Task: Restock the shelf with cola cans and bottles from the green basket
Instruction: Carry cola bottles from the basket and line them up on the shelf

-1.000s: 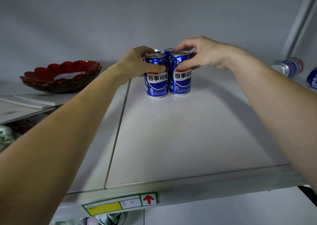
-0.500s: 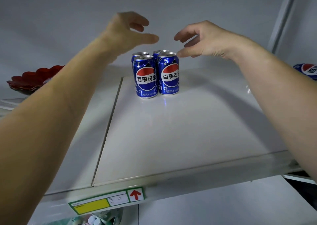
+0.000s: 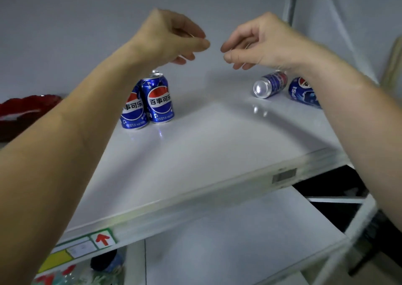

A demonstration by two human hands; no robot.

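Here, two empty hands, left hand (image 3: 171,36) and right hand (image 3: 261,43), fingers loosely curled, hover above upright cola cans (image 3: 159,102) on a white shelf (image 3: 206,145).

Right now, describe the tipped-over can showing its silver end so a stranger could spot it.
Start at the white shelf. Blue cans stand upright at its back left; go to the back right, below the right hand. Two cans lie there: the silver-ended can is the left one, its shiny round end facing you.

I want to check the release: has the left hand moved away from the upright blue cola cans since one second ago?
Yes. The left hand has let go and lifted above the upright blue cola cans, now empty.
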